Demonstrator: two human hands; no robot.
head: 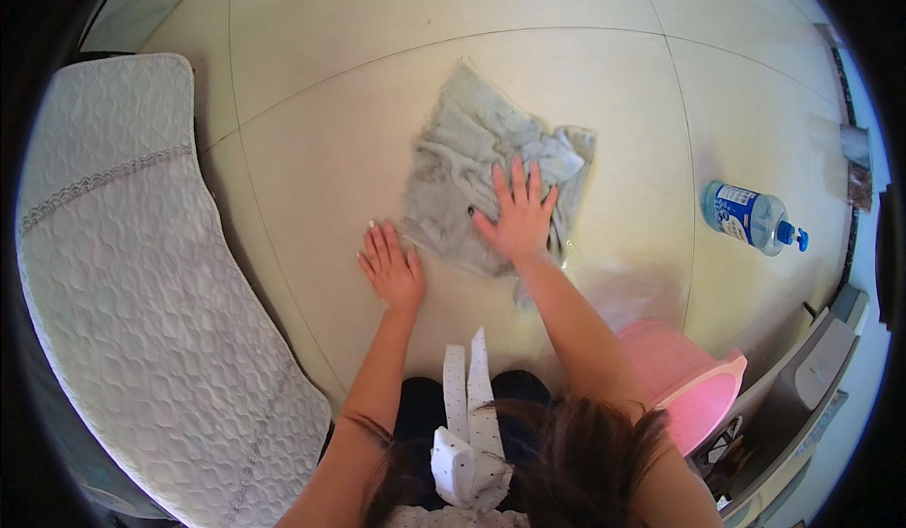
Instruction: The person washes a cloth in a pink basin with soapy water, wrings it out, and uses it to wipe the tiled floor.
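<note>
A crumpled light-grey cloth lies spread on the pale tiled floor. My right hand rests flat on the cloth's right part, palm down and fingers apart. Close to the cloth's lower left corner, my left hand is flat on the bare tile, its fingers slightly apart and holding nothing. Small wet glints show on the floor beside the cloth's lower right edge, near my right wrist.
A white quilted cover drapes a seat along the left. To the right stands a clear pump bottle with bluish liquid and a label. A pink plastic bucket is beside my right forearm, near grey storage furniture.
</note>
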